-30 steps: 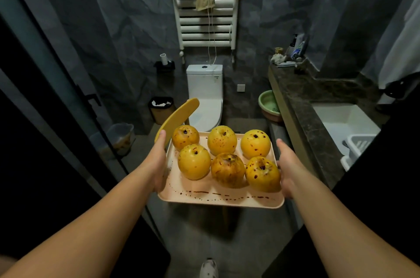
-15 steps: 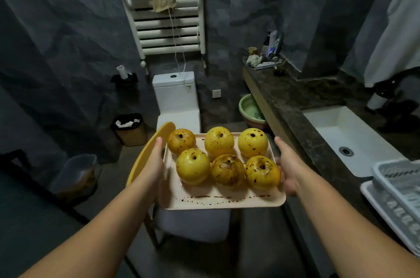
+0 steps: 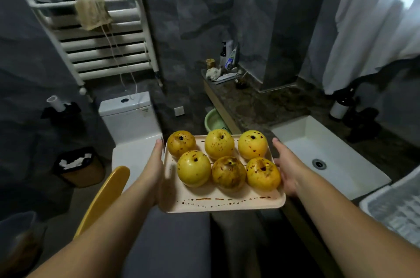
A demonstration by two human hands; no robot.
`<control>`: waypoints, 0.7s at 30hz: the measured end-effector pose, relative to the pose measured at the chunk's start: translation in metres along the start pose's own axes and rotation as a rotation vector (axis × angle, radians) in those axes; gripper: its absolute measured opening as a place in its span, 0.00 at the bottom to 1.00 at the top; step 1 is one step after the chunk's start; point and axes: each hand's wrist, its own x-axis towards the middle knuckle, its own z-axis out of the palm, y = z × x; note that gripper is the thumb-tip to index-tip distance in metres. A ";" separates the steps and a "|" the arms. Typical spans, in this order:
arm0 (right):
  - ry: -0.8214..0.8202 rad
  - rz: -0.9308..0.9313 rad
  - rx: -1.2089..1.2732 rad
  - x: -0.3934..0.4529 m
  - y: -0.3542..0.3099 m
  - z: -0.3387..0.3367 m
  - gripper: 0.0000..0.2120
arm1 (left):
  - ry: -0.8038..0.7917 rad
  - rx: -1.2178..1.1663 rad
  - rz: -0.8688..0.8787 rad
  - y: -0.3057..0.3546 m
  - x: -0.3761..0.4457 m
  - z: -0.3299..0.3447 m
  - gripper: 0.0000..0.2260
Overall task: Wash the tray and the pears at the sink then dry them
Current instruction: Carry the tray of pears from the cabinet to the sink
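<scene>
Tray (image 3: 223, 206) w/ six spotted pears (image 3: 228, 160) was in the air, just left of sink (image 3: 336, 157). I noted left hand (image 3: 154, 164) and right hand (image 3: 287, 168) gripping its side edges. Nothing washed or dried yet; brown drips remained on tray.

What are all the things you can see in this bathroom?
pears: six, yellow, brown-spotted, on the tray
tray: one, pale pink, stained, held level
sink: one, white, right
drying rack: one, white, beside sink
toilet: one, white, left of tray
towel rail: one, white, on the wall
cloth: one, beige, hung on rail
basin: one, green, under counter
bin: one, brown, floor
hands: left hand, right hand, gripping tray edges
</scene>
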 end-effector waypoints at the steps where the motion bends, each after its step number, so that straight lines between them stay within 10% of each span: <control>1: 0.001 -0.005 0.008 0.011 -0.010 -0.007 0.38 | -0.027 0.005 -0.020 0.005 0.013 0.011 0.36; 21: 0.136 -0.036 0.022 0.179 -0.188 -0.089 0.40 | -0.271 -0.018 -0.107 0.102 0.231 0.180 0.44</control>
